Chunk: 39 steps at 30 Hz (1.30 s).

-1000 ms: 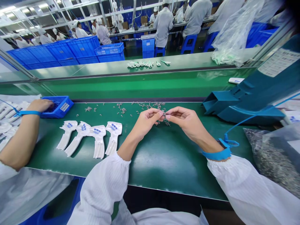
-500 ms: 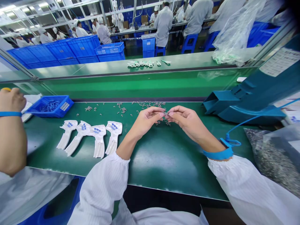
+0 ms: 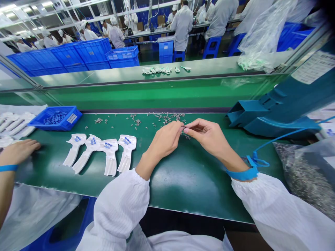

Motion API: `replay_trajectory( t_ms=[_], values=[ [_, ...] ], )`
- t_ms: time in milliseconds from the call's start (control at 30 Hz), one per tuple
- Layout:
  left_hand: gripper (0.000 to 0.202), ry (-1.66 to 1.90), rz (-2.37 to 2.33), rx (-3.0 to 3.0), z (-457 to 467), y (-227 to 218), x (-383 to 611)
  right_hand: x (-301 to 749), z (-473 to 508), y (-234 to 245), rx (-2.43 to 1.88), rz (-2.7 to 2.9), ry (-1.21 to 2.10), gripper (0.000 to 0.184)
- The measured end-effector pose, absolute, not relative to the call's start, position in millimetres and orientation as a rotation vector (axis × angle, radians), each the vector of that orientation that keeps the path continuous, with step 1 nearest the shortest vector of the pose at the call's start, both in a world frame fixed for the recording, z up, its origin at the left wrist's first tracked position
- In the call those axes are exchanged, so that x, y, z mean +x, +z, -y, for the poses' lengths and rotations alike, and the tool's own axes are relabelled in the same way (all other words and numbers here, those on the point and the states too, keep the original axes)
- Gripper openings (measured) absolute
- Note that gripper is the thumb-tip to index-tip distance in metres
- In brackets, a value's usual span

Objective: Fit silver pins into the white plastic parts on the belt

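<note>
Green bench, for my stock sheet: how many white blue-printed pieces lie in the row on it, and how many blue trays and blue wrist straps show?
White blue-printed pieces: 4
Blue trays: 1
Blue wrist straps: 2
Total: 7

We see silver metal bits (image 3: pixel 167 118) scattered on a glossy green bench mat (image 3: pixel 199 188), white die-cut pieces (image 3: pixel 127 153) with blue marks, a blue lattice-walled tray (image 3: pixel 54 119), a teal chute (image 3: pixel 277 127), our bright blue wrist strap (image 3: pixel 242 173) and our finely striped white sleeve (image 3: pixel 117 209).
</note>
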<state>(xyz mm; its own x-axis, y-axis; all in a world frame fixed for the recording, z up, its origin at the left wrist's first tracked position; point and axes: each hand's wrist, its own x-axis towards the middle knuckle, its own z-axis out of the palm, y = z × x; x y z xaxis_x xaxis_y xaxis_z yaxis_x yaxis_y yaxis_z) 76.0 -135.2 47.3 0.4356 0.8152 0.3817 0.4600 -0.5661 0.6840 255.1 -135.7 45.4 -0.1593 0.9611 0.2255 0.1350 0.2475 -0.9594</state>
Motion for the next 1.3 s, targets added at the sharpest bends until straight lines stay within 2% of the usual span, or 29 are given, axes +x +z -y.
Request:
replay_trajectory(
  t_ms=[200, 367, 467, 567, 733, 867, 933, 1067, 1300],
  values=[
    [0.027, 0.918, -1.07, 2.2, 135.8, 44.9, 76.5, 259.3, 140.3, 49.9, -1.056, 1.864, 0.583, 0.007],
    [0.034, 0.876, -0.998, 2.043, 133.4, 46.1, 74.2, 274.1, 136.3, 54.2, -0.949, 2.091, 0.406, 0.01],
    [0.037, 0.861, -0.973, 1.967, 131.0, 46.7, 72.8, 281.6, 134.5, 56.2, -0.978, 2.103, 0.467, 0.008],
    [0.037, 0.873, -1.002, 1.962, 130.5, 45.7, 73.8, 281.7, 134.4, 56.6, -1.08, 1.857, 0.623, 0.01],
    [0.013, 0.907, -1.087, 2.073, 134.7, 43.7, 76.0, 277.3, 133.0, 54.8, -1.145, 1.593, 0.918, 0.022],
    [0.022, 0.949, -1.107, 2.145, 136.8, 45.1, 76.6, 276.5, 131.8, 52.6, -1.135, 1.558, 1.091, 0.028],
    [0.02, 0.986, -1.093, 2.188, 137.1, 46.7, 77.4, 275.4, 131.9, 51.6, -1.121, 1.518, 1.157, 0.033],
    [0.011, 1.043, -1.069, 2.262, 137.4, 49.4, 79.1, 272.4, 133.1, 52.0, -1.12, 1.496, 1.184, 0.032],
    [0.011, 1.096, -1.082, 2.277, 139.6, 50.9, 79.8, 273.2, 133.9, 55.4, -1.116, 1.491, 1.186, 0.031]
  ],
)
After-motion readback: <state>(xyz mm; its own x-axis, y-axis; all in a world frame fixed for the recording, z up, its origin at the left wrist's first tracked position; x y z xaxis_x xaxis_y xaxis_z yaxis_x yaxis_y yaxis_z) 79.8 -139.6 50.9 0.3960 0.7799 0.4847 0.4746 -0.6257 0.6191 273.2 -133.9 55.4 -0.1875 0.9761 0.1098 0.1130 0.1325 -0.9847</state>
